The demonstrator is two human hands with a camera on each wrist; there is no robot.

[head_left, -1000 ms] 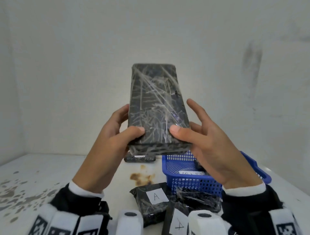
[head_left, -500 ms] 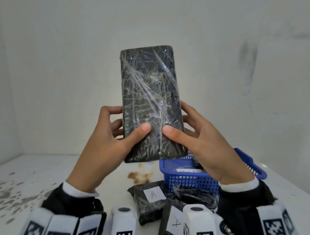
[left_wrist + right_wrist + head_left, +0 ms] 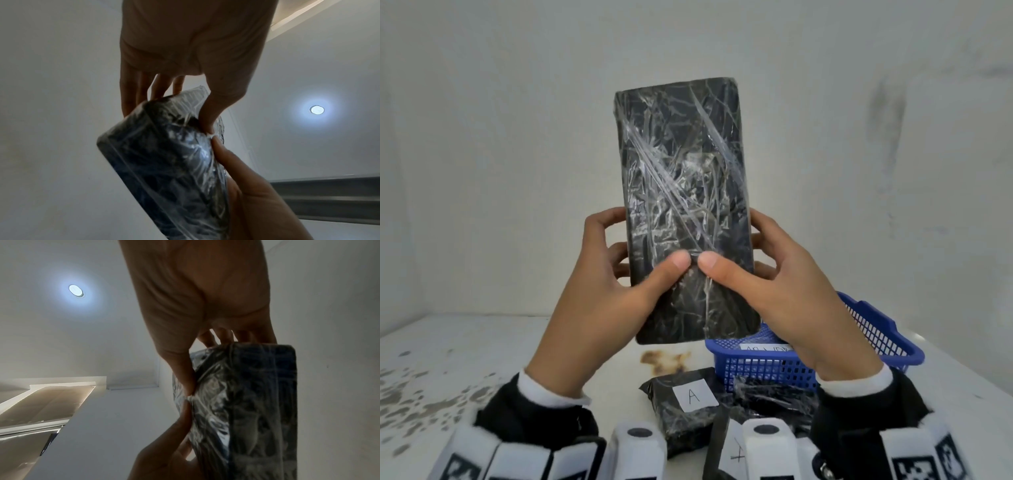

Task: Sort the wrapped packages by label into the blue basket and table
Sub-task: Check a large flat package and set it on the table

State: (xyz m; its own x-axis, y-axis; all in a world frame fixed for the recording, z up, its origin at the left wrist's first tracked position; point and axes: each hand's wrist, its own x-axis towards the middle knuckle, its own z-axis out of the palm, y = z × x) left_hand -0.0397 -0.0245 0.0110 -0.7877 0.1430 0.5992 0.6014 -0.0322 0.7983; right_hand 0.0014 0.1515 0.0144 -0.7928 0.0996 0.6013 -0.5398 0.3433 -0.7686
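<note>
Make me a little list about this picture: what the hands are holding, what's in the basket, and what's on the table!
held thing: black wrapped package, upright, no label showing on this side
left hand: grips the package, thumb on front, fingers behind
right hand: grips it the same way
blue basket: on the table, holds something with a white label, writing unreadable
table: white and stained; black package labelled A near the front, more packages beside it
</note>
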